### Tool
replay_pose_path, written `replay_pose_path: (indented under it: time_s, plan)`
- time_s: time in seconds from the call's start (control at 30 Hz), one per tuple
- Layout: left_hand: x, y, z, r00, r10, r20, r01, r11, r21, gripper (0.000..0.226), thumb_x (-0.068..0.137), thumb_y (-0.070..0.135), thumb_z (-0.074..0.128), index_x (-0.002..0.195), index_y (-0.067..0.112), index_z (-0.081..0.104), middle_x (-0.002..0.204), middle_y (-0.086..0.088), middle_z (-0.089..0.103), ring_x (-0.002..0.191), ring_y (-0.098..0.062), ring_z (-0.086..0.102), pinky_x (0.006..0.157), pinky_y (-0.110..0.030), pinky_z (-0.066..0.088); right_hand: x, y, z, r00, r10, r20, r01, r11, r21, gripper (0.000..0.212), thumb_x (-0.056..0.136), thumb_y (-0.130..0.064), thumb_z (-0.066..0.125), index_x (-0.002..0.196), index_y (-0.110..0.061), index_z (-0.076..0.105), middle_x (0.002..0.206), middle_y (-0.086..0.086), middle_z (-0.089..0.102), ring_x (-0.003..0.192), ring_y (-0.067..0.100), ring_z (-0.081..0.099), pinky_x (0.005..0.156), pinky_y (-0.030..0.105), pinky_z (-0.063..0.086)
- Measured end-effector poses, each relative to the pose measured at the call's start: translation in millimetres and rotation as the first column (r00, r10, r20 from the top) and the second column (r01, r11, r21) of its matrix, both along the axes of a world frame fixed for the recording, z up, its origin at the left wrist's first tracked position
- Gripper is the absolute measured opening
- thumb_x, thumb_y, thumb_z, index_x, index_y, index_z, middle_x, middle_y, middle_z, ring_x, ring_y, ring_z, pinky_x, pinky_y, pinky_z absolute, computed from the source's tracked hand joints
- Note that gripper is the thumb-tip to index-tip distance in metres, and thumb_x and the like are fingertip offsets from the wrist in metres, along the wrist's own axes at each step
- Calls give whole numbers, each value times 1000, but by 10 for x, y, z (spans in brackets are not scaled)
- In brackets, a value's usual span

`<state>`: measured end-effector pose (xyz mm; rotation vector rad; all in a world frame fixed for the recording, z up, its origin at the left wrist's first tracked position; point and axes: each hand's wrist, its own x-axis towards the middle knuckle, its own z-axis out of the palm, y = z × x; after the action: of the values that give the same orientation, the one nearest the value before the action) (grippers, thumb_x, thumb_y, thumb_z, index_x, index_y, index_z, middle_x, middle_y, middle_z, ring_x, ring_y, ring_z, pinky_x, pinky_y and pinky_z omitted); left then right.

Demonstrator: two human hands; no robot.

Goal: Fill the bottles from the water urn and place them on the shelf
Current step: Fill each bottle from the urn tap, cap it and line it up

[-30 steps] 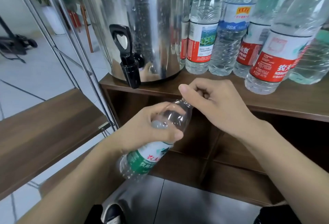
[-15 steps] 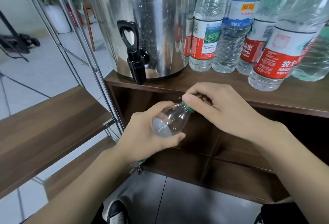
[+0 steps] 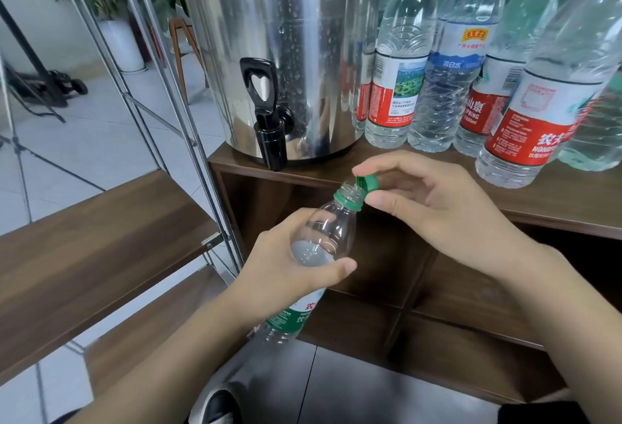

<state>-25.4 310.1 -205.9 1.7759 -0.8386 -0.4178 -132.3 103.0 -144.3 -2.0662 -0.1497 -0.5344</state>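
Green plastic shows between the thumb and forefinger of the right hand point(image 3: 427, 201): the cap point(image 3: 366, 184), pinched at its rim and tilted just off the open mouth at about one o'clock from it. The left hand point(image 3: 289, 272) wraps the shoulder of the bottle point(image 3: 324, 238), thumb across the front, with the neck pointing toward twelve o'clock and the green-labelled lower body running down toward seven o'clock behind the wrist.

This bottle looks empty, clear and thin-walled, so it should be very light and will likely dent under a hard squeeze; the ribbed shoulder where it is held, or the stiffer neck ring, seems the safest hold. Once filled it will be much heavier and possibly wet and slick, so a fuller wrap around the labelled waist would suit.

Outward at eleven o'clock, the black tap point(image 3: 266, 120) juts from the steel water urn point(image 3: 286, 46) over the edge of the wooden counter point(image 3: 555, 198). At one to two o'clock stand several filled bottles point(image 3: 444, 70). A wooden shelf point(image 3: 94, 242) on a metal frame lies at nine o'clock.
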Motion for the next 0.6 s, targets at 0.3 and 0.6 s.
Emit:
replay_pose_path:
  time_s: [0.3, 0.6]
  plan:
    - [6, -25, -92, 964, 262, -52, -258, 964, 68, 57, 72, 42, 94, 112, 31, 56, 101, 11, 73, 92, -7, 73, 86, -39, 63, 115, -73, -71, 878, -476, 52, 469, 834, -292, 28, 80, -37, 82, 100, -25, 66, 100, -16, 72, 90, 0, 66, 87, 13, 48]
    - [10, 40, -54, 918, 390, -71, -394, 917, -55, 52, 73, 41, 93, 108, 33, 56, 98, 12, 74, 92, -5, 72, 87, -38, 61, 157, -26, -28, 841, -537, -67, 468, 785, -406, 42, 87, -45, 74, 123, -29, 63, 119, -12, 66, 115, 6, 57, 95, 24, 41]
